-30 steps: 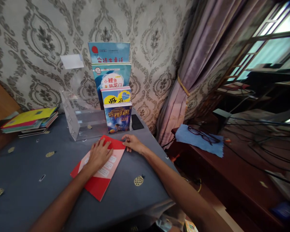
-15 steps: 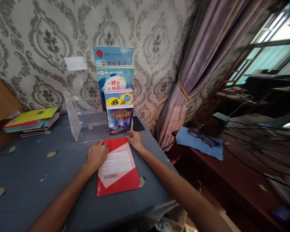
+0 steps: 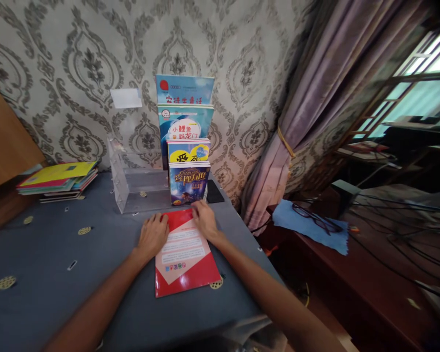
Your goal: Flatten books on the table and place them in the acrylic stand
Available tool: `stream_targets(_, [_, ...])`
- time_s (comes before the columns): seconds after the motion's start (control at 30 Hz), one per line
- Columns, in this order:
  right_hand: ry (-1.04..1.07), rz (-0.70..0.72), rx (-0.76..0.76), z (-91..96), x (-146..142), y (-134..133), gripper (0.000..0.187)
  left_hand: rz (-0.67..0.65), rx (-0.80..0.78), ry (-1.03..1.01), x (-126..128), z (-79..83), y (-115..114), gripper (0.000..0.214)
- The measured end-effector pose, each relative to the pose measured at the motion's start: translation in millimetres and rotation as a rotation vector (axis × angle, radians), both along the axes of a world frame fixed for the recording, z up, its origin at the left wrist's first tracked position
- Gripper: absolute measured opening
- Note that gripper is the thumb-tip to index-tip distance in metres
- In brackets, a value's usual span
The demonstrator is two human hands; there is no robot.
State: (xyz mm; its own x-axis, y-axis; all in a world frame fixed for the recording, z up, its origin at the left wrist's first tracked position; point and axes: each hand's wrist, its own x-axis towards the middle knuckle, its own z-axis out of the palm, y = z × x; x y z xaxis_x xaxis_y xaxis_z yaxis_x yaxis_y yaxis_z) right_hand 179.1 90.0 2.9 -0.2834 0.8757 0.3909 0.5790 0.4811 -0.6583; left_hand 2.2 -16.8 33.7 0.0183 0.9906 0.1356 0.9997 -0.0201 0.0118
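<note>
Blue-gray tablecloth [image 3: 44, 303] under a red book [image 3: 188, 274], left fingers [image 3: 163, 221] and right fingers [image 3: 198, 210] at its upper edges, grip unclear.

1. The table [image 3: 40, 308] is covered by a grey-blue cloth [image 3: 106, 249] printed with yellow pineapples.
2. Red-and-pink book [image 3: 185, 254], laid flat; taken as the dial's centre.
3. Clear stand [image 3: 146, 200], placed at 11 o'clock.
4. Stack of books [image 3: 64, 181], piled at 10 o'clock, topped by yellow.
5. Flat black object [image 3: 215, 191], set at 1 o'clock.
</note>
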Motion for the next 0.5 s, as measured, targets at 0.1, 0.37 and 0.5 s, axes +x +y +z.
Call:
stream_targets(0.1, [-0.254, 0.194, 0.141, 3.6, -16.6, -25.5, 0.030, 0.006, 0.017, 0.016, 0.0, -2.1, -0.1, 0.028])
stream_targets(0.37, [-0.420, 0.459, 0.112, -1.8, -38.9, -45.7, 0.045, -0.014, 0.025, 0.011, 0.4, -1.1, -2.0, 0.029])
stream_targets(0.5, [-0.452, 0.449, 0.127, 0.6, -36.6, -46.1, 0.043, -0.011, 0.007, 0.043, 1.4, 0.7, -2.0, 0.028])
